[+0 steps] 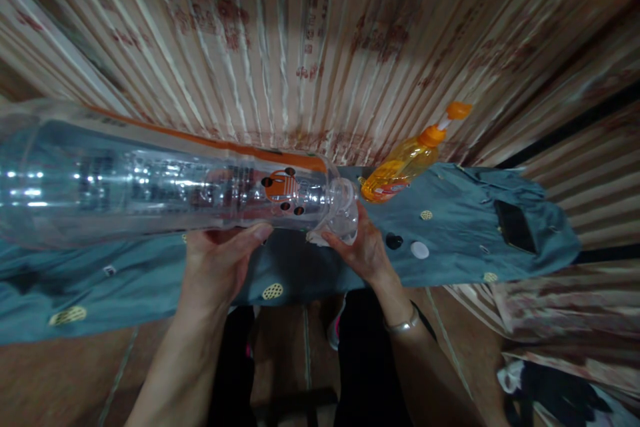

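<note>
Gripping large bottle [200,188] with left hand [216,261], pinching perhaps tissue [345,225] at its neck [344,193] with right hand [367,247]; judged midway, not yet set down.

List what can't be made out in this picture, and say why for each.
All in the head view:
Left end of the large clear bottle: cut off by the picture's left edge.
Left hand, fingers besides the thumb: mostly hidden behind that bottle.
Pale scrap at the right hand: too blurred to identify.
Wording on the pump bottle: too small and blurred.
Black object beside the white disc: too small and dark to identify.
</note>
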`<state>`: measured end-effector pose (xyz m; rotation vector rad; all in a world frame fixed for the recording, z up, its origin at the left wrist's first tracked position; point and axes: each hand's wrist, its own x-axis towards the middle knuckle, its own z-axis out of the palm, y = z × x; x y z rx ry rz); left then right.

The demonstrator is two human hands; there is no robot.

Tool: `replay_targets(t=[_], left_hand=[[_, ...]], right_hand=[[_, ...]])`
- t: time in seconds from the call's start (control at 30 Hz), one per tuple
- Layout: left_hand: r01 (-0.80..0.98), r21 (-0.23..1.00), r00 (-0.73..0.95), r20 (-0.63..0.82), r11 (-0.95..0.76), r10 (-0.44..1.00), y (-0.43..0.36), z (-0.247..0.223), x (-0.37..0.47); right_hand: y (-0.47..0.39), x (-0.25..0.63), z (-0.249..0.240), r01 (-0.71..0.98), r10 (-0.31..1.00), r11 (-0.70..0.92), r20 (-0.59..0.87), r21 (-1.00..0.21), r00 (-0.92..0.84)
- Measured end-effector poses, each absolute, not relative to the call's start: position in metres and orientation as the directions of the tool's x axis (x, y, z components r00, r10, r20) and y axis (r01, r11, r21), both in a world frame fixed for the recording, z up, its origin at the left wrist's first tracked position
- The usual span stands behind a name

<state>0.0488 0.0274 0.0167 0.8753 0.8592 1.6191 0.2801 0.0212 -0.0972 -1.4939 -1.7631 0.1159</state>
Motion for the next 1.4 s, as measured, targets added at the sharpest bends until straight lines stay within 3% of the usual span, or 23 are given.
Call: replay_targets(t=[0.6, 1.4], left_hand=[[-0.530, 0.829, -0.233, 0.060, -0.179, 0.971, 0.0252, 0.0243, 0.0536], [-0.540, 0.816, -0.226, 0.096, -0.207, 0.969, 0.0279, 0.0215, 0.0534]], right_hand=[[0.0215, 0.2791, -0.0937, 0.776, 0.859, 0.313, 0.512, -0.548, 0.015], [0.0212, 0.2797, -0.0935, 0.781, 0.865, 0.302, 0.501, -0.547, 0.017]])
